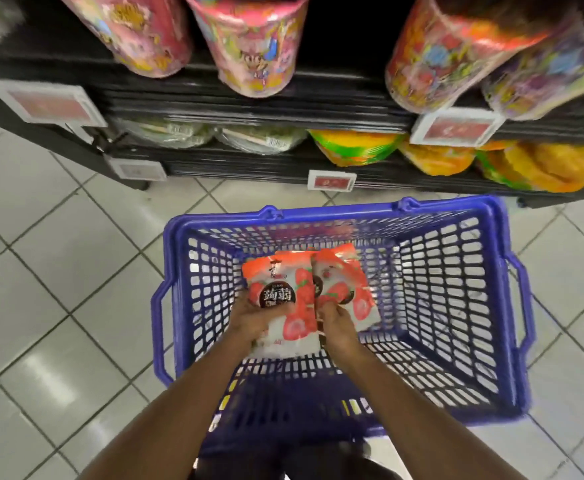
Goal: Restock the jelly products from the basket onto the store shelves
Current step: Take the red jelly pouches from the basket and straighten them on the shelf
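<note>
A blue plastic basket [456, 271] stands on the tiled floor in front of the shelves. Inside it lie red-and-white strawberry jelly pouches. My left hand [252, 318] grips the lower edge of the left pouch [283, 296], thumb over its front. My right hand [337, 323] pinches the lower edge of the right pouch [346, 285]. A third pouch shows partly behind those two. Both forearms reach down into the basket from the bottom of the view.
Black store shelves [283, 109] run across the top. The upper one holds tall pink and orange printed tubs [252, 43]. The lower one holds clear green-lidded tubs [166, 131] and yellow-orange bags [432, 157]. Red price tags [332, 181] hang on the shelf edges. White floor tiles surround the basket.
</note>
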Demonstrator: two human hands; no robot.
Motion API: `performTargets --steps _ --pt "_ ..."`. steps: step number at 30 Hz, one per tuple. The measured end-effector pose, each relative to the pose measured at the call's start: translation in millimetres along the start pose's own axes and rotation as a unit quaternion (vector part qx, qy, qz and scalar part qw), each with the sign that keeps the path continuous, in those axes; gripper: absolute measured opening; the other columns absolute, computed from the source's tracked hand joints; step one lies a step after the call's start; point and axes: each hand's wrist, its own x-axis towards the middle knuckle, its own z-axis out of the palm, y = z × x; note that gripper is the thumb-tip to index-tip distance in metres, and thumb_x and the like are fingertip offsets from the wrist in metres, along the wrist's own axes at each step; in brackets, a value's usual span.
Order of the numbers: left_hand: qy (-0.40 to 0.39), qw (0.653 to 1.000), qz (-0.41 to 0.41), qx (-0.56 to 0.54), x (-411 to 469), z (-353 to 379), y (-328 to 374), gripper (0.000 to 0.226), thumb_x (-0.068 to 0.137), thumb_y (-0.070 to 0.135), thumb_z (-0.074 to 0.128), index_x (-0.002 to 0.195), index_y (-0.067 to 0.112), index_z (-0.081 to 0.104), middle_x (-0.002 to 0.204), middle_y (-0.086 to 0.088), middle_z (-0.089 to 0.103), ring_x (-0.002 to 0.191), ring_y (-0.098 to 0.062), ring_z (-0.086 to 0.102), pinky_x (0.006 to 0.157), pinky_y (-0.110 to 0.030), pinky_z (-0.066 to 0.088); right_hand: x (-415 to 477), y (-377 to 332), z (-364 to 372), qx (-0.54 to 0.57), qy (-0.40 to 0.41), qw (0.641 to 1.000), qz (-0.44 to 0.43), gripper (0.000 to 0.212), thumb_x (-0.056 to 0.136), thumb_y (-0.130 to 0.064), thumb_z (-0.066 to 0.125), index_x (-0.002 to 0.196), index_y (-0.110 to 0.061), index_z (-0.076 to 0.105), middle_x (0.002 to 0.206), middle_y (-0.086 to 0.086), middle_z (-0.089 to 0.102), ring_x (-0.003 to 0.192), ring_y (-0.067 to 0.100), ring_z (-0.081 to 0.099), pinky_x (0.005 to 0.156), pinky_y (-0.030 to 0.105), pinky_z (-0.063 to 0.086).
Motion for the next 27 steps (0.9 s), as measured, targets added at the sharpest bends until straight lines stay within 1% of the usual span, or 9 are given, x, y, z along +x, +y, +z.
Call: performTargets --steps 3,7,11,14,17,20,23,25,27 --pt "0.01 0.997 0.005 -0.077 -67 -5 32 0.054 0.071 0.009 0.086 0.119 0.011 0.062 0.113 -0.015 0.072 0.092 -0.027 0.067 0.07 -0.035 0.053 -57 -29 -18 0.074 0.048 0.995 -0.038 0.018 0.1 -0.019 0.042 0.101 -0.009 0.058 0.081 0.003 0.063 0.076 0.017 0.057 0.065 0.025 0.049" --pt "-0.005 0.994 0.092 -0.062 -177 -20 95 0.044 0.074 0.011 0.084 0.103 0.036 0.062 0.094 0.002 0.072 0.076 -0.014 0.062 0.059 -0.028 0.048 -152 -95 -53 0.195 0.061 0.979 -0.023 0.007 0.1 -0.014 0.045 0.098 -0.011 0.051 0.078 0.003 0.057 0.066 0.014 0.055 0.055 0.027 0.047" --pt "-0.053 0.985 0.154 -0.05 -303 -38 163 0.065 0.07 0.02 0.087 0.125 0.036 0.056 0.101 0.009 0.07 0.079 -0.01 0.062 0.05 -0.015 0.047 -267 -174 -84 0.282 0.006 0.958 -0.056 0.026 0.102 -0.024 0.045 0.086 -0.023 0.066 0.091 0.014 0.059 0.076 0.024 0.059 0.058 0.031 0.052" --pt "-0.07 0.973 0.217 -0.035 -392 -44 212 0.081 0.064 0.027 0.089 0.134 0.032 0.05 0.116 0.006 0.068 0.081 -0.006 0.062 0.055 -0.018 0.048 -353 -231 -100 0.334 -0.023 0.94 -0.063 0.038 0.098 -0.043 0.043 0.098 -0.017 0.07 0.085 0.008 0.069 0.076 0.024 0.064 0.071 0.036 0.048" --pt "-0.077 0.959 0.271 -0.043 -463 -54 252 0.076 0.067 0.023 0.089 0.133 0.035 0.053 0.119 0.003 0.069 0.077 -0.007 0.062 0.049 -0.015 0.044 -426 -281 -115 0.362 -0.026 0.927 -0.097 0.044 0.097 -0.044 0.044 0.083 -0.014 0.074 0.068 0.006 0.071 0.06 0.021 0.068 0.057 0.03 0.053" --pt "-0.098 0.947 0.301 -0.048 -525 -71 289 0.067 0.057 0.037 0.087 0.114 0.054 0.055 0.105 0.029 0.067 0.077 0.008 0.066 0.051 -0.012 0.048 -487 -323 -125 0.389 -0.021 0.908 -0.154 0.062 0.099 -0.042 0.042 0.055 -0.014 0.075 0.055 0.006 0.069 0.048 0.019 0.068 0.04 0.026 0.052" --pt "-0.126 0.929 0.343 -0.058 -582 -88 318 0.079 0.053 0.04 0.083 0.126 0.046 0.052 0.101 0.023 0.072 0.066 0.009 0.065 0.051 -0.011 0.045 -542 -359 -130 0.393 -0.062 0.899 -0.184 0.051 0.097 -0.042 0.044 0.067 -0.014 0.075 0.063 0.008 0.072 0.054 0.02 0.07 0.049 0.028 0.054" --pt "-0.14 0.918 0.365 -0.066 -612 -98 334 0.088 0.053 0.033 0.085 0.134 0.035 0.05 0.11 0.016 0.072 0.084 0.003 0.071 0.065 -0.016 0.053 -572 -375 -128 0.377 -0.071 0.901 -0.2 0.044 0.096 -0.044 0.045 0.075 -0.01 0.065 0.062 0.008 0.066 0.059 0.023 0.066 0.062 0.031 0.056" --pt "-0.138 0.911 0.381 -0.073 -636 -105 347 0.095 0.05 0.023 0.095 0.134 0.027 0.051 0.118 0.004 0.071 0.102 -0.016 0.071 0.085 -0.035 0.058 -594 -388 -125 0.345 -0.068 0.905 -0.237 0.041 0.093 -0.046 0.05 0.086 -0.007 0.06 0.077 0.016 0.062 0.079 0.031 0.061 0.083 0.047 0.051"
